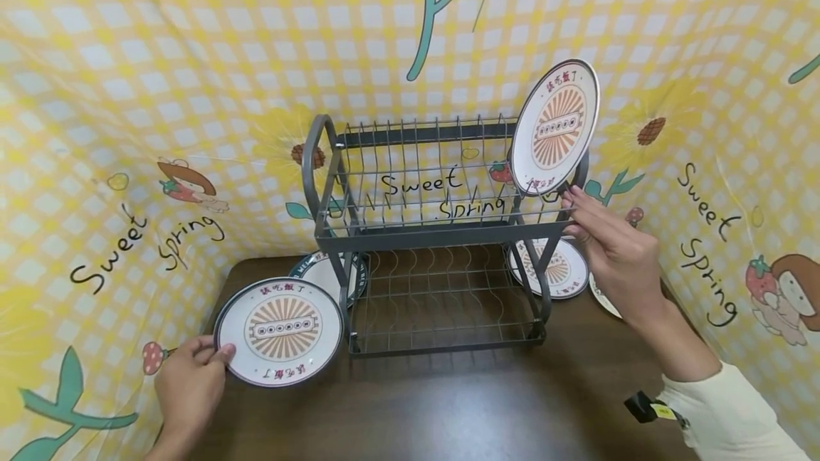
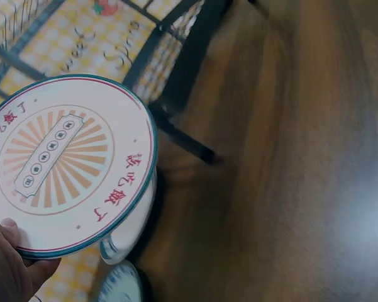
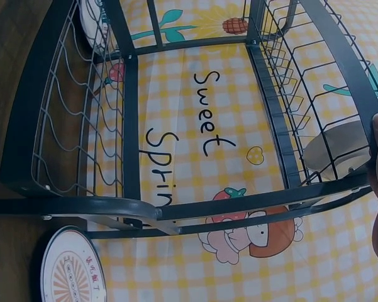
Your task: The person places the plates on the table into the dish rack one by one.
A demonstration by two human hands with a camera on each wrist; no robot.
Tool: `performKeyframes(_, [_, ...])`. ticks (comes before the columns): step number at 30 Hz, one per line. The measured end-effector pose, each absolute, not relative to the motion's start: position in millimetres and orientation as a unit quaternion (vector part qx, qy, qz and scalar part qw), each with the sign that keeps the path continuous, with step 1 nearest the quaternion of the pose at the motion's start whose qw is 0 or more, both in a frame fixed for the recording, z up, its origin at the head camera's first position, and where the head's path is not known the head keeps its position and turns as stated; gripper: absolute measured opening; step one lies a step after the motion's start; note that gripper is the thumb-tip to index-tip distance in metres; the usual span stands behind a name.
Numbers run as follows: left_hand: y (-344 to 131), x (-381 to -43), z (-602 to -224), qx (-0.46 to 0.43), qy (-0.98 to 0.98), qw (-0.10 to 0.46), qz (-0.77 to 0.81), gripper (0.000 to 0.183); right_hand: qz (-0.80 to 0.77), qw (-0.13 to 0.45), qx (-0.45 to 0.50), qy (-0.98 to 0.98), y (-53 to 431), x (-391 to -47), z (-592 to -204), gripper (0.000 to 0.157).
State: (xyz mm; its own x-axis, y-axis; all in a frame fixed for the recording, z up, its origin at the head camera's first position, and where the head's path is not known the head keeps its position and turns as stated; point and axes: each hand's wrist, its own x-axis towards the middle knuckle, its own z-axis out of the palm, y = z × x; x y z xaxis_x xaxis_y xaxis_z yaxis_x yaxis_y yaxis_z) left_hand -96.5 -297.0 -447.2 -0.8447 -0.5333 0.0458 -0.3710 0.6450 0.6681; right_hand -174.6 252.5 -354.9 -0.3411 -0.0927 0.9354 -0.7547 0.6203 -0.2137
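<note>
At the left, my left hand (image 1: pixel 192 379) pinches the edge of a round white plate (image 1: pixel 279 331) with a dark rim, red characters and an orange sunburst. The left wrist view shows the thumb on that plate's face. A matching plate (image 1: pixel 556 126) stands tilted at the right end of the upper tier of a dark metal dish rack (image 1: pixel 442 235). My right hand (image 1: pixel 615 255) holds this plate at its lower right edge, close to the rack's end frame. In the right wrist view, the plate's underside (image 3: pixel 339 151) shows through the wires; most of the hand is out of frame.
Behind the rack's left side lies a teal-rimmed plate (image 1: pixel 320 274). Another sunburst plate (image 1: pixel 557 269) lies by its right legs, with a partly hidden plate (image 1: pixel 602 297) beyond. Yellow checked cloth (image 1: pixel 243 55) surrounds the brown wooden table (image 1: pixel 442 404).
</note>
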Motion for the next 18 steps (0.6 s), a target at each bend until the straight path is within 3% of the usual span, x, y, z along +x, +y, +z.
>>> performKeyframes(18, [-245.1,-95.1,-382.5,0.186,-0.878,0.212,-0.387,0.016,0.302,0.48,0.29,-0.771,258.2,-173.0,-352.7,0.028])
